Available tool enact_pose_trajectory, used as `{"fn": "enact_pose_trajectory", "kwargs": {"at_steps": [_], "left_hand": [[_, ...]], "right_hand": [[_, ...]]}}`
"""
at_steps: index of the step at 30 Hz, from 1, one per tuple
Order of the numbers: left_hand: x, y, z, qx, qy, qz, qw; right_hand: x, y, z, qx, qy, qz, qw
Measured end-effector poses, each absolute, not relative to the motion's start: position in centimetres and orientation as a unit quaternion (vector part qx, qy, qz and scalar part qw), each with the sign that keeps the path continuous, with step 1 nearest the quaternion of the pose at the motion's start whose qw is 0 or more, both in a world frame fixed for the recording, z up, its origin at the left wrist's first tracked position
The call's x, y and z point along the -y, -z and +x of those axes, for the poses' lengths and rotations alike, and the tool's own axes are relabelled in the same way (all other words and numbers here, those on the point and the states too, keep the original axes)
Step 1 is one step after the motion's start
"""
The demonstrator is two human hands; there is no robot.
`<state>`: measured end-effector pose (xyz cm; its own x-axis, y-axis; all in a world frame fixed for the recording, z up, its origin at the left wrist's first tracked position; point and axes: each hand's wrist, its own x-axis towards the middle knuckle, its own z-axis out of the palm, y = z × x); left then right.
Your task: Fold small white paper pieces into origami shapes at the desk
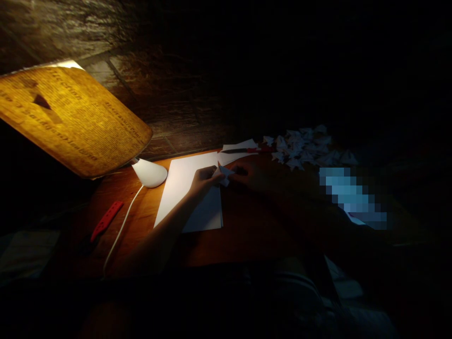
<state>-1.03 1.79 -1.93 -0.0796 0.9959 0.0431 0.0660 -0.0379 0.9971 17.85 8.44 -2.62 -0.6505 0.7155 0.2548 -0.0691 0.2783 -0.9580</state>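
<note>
My left hand (pixel 205 180) is lit by the lamp and pinches a small folded piece of white paper (pixel 225 175) over the right edge of a stack of white sheets (pixel 187 190). In deep shadow, my right hand (pixel 249 175) meets the same folded piece from the right, its fingers closed on it. Both hands hover just above the wooden table (pixel 247 230).
A white lamp base (pixel 150 173) with a cord stands left of the sheets under a large yellow printed shade (pixel 70 117). Several small folded paper pieces (pixel 303 148) lie in a heap at the back right. More paper with a knife-like tool (pixel 240 150) lies behind. A red strip (pixel 106 220) lies at the left.
</note>
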Motion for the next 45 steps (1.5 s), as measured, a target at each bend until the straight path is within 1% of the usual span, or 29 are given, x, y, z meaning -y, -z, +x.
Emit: {"fn": "enact_pose_trajectory", "kwargs": {"at_steps": [5, 11, 15, 20, 26, 33, 35, 40, 45], "left_hand": [[-1.8, 2.0, -1.0, -0.547, -0.497, 0.497, 0.454], [-1.6, 1.6, -0.9, -0.550, -0.479, 0.494, 0.473], [-1.5, 1.4, -0.7, -0.547, -0.473, 0.489, 0.488], [-1.5, 1.8, -0.9, -0.522, -0.483, 0.507, 0.487], [-1.5, 1.5, -1.1, -0.523, -0.479, 0.538, 0.455], [-1.5, 1.5, -0.8, -0.535, -0.487, 0.525, 0.448], [-1.6, 1.7, -0.9, -0.535, -0.487, 0.524, 0.449], [-1.6, 1.5, -0.8, -0.560, -0.457, 0.531, 0.442], [-1.7, 1.5, -1.0, -0.565, -0.429, 0.532, 0.462]], "right_hand": [[-8.7, 2.9, 18.1, 0.733, -0.547, -0.224, 0.339], [-8.5, 2.7, 18.4, 0.770, -0.515, -0.237, 0.293], [-8.8, 2.8, 18.3, 0.781, -0.503, -0.237, 0.285], [-8.7, 2.9, 18.1, 0.762, -0.521, -0.238, 0.303], [-8.5, 3.0, 17.7, 0.692, -0.579, -0.226, 0.368], [-8.0, 2.7, 18.0, 0.677, -0.610, -0.235, 0.339], [-7.8, 2.7, 18.1, 0.688, -0.591, -0.232, 0.351], [-7.6, 2.3, 18.2, 0.733, -0.493, -0.238, 0.403], [-7.7, 2.0, 18.2, 0.767, -0.438, -0.243, 0.401]]}}
